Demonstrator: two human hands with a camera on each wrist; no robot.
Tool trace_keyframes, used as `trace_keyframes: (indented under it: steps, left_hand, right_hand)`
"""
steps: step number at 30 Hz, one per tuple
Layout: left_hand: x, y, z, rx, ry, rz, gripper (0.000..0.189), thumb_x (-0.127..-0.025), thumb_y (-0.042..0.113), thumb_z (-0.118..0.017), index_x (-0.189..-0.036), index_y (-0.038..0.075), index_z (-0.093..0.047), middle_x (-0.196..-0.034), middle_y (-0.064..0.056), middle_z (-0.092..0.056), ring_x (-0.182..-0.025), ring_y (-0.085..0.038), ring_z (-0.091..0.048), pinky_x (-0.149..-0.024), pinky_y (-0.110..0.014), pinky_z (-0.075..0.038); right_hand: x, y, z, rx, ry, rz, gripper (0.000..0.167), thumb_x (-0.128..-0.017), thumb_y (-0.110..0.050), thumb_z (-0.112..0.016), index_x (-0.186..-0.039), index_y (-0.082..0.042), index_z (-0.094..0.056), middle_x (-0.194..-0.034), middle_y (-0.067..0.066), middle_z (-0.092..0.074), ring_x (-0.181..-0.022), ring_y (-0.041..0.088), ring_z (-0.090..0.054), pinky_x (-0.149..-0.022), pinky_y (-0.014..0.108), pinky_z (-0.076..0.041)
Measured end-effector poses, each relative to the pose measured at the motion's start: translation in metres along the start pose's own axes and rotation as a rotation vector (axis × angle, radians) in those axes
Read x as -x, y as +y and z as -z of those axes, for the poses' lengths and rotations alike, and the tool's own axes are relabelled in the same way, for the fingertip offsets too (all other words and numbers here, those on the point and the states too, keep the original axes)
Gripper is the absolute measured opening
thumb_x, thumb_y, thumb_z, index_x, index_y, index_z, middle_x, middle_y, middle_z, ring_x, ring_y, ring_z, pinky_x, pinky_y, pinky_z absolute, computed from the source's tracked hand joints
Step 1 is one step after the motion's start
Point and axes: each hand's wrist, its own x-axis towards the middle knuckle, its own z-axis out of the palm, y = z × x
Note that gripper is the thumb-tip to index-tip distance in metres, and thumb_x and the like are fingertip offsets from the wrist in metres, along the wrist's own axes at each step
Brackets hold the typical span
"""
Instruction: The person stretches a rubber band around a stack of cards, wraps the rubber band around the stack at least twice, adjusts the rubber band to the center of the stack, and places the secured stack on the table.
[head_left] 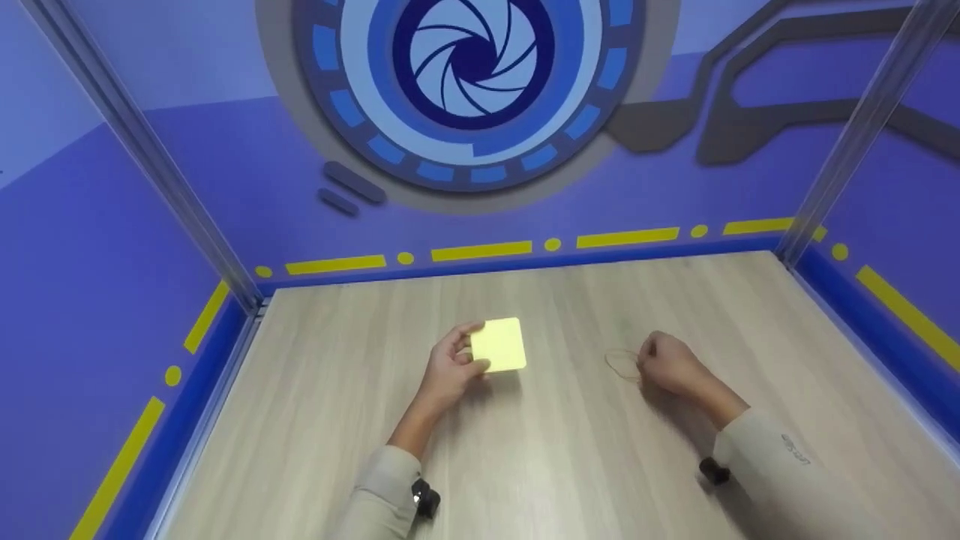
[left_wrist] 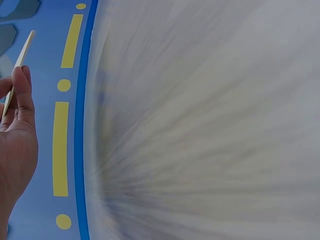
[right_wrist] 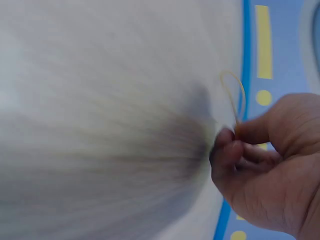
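My left hand (head_left: 448,369) holds a thin stack of square yellow cards (head_left: 501,345) with rounded corners, thumb on the near edge and fingers on the far edge. Seen edge-on in the left wrist view, the stack (left_wrist: 26,47) is slim and pale, above the fingers of the left hand (left_wrist: 20,140). Off to the right, my right hand (head_left: 669,364) pinches a thin tan rubber band (head_left: 609,364), whose loop sticks out to the left. The right wrist view shows the rubber band (right_wrist: 231,92) rising from between thumb and fingertips of the right hand (right_wrist: 272,165).
A light wood-grain table (head_left: 570,450) lies under both hands. Blue-purple printed walls (head_left: 225,180) with yellow dashes enclose it at the back and sides. Metal posts (head_left: 862,135) stand at the back corners.
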Motion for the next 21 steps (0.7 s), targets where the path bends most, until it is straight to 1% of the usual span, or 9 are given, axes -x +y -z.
trace_keyframes:
  steps: [2, 4, 6, 8, 11, 14, 18, 21]
  left_hand:
    - [0.001, -0.001, 0.000, -0.006, -0.005, -0.003, 0.067, -0.091, -0.010, -0.068, -0.153, 0.007, -0.051, -0.135, -0.019, -0.063, -0.095, -0.017, -0.070, -0.080, -0.041, -0.066]
    - [0.001, -0.001, 0.000, -0.006, -0.005, 0.001, 0.067, -0.091, -0.010, -0.068, -0.153, 0.008, -0.052, -0.135, -0.019, -0.063, -0.096, -0.017, -0.070, -0.081, -0.042, -0.066]
    - [0.001, 0.000, 0.001, -0.006, 0.002, 0.010, 0.067, -0.092, -0.011, -0.068, -0.153, 0.009, -0.052, -0.136, -0.018, -0.063, -0.097, -0.016, -0.071, -0.082, -0.044, -0.066]
    - [0.001, 0.001, 0.001, -0.005, 0.005, 0.010, 0.067, -0.092, -0.011, -0.067, -0.154, 0.010, -0.052, -0.137, -0.019, -0.063, -0.097, -0.016, -0.070, -0.082, -0.046, -0.066]
    - [0.000, 0.005, 0.000, -0.010, 0.001, 0.002, 0.067, -0.092, -0.010, -0.067, -0.154, 0.010, -0.052, -0.136, -0.018, -0.063, -0.098, -0.017, -0.069, -0.081, -0.042, -0.065]
    - [-0.001, 0.009, -0.004, -0.006, -0.004, -0.016, 0.066, -0.092, -0.010, -0.067, -0.154, 0.009, -0.052, -0.135, -0.019, -0.063, -0.097, -0.016, -0.069, -0.077, -0.033, -0.064]
    - [0.000, 0.013, -0.010, 0.007, -0.005, -0.030, 0.067, -0.092, -0.011, -0.067, -0.154, 0.008, -0.051, -0.134, -0.019, -0.063, -0.096, -0.016, -0.070, -0.072, -0.027, -0.062]
    - [0.001, 0.015, -0.016, 0.010, -0.018, -0.038, 0.066, -0.092, -0.011, -0.067, -0.154, 0.006, -0.051, -0.134, -0.020, -0.062, -0.097, -0.016, -0.071, -0.072, -0.026, -0.062]
  right_hand:
    - [0.003, -0.003, 0.005, 0.011, -0.040, 0.034, 0.019, -0.099, -0.007, -0.058, -0.109, 0.008, -0.065, -0.103, 0.019, -0.067, -0.090, 0.027, -0.061, -0.073, 0.034, -0.052]
    - [0.005, -0.007, 0.010, 0.039, -0.073, 0.077, 0.019, -0.095, -0.005, -0.062, -0.105, 0.008, -0.072, -0.098, 0.019, -0.070, -0.085, 0.025, -0.063, -0.070, 0.033, -0.052]
    - [0.006, -0.014, 0.014, 0.079, -0.073, 0.124, 0.016, -0.092, -0.004, -0.063, -0.097, 0.005, -0.075, -0.090, 0.013, -0.071, -0.079, 0.022, -0.061, -0.067, 0.032, -0.050]
    - [0.008, -0.023, 0.015, 0.084, -0.046, 0.168, 0.013, -0.093, -0.003, -0.064, -0.092, 0.001, -0.076, -0.085, 0.010, -0.070, -0.074, 0.018, -0.059, -0.065, 0.031, -0.049]
    - [0.010, -0.042, 0.016, 0.033, 0.016, 0.222, 0.013, -0.101, -0.008, -0.064, -0.096, -0.004, -0.076, -0.088, 0.010, -0.072, -0.075, 0.017, -0.060, -0.065, 0.030, -0.050]
    - [0.014, -0.066, 0.013, -0.052, 0.062, 0.290, 0.014, -0.105, -0.015, -0.065, -0.104, -0.009, -0.078, -0.093, 0.009, -0.076, -0.080, 0.018, -0.065, -0.067, 0.028, -0.053]
    - [0.021, -0.098, 0.007, -0.125, 0.083, 0.391, 0.017, -0.107, -0.021, -0.066, -0.111, -0.014, -0.081, -0.095, 0.002, -0.077, -0.082, 0.020, -0.065, -0.066, 0.025, -0.053]
    - [0.026, -0.117, 0.002, -0.161, 0.080, 0.442, 0.017, -0.106, -0.022, -0.067, -0.111, -0.015, -0.082, -0.090, 0.000, -0.075, -0.077, 0.020, -0.062, -0.061, 0.024, -0.051]
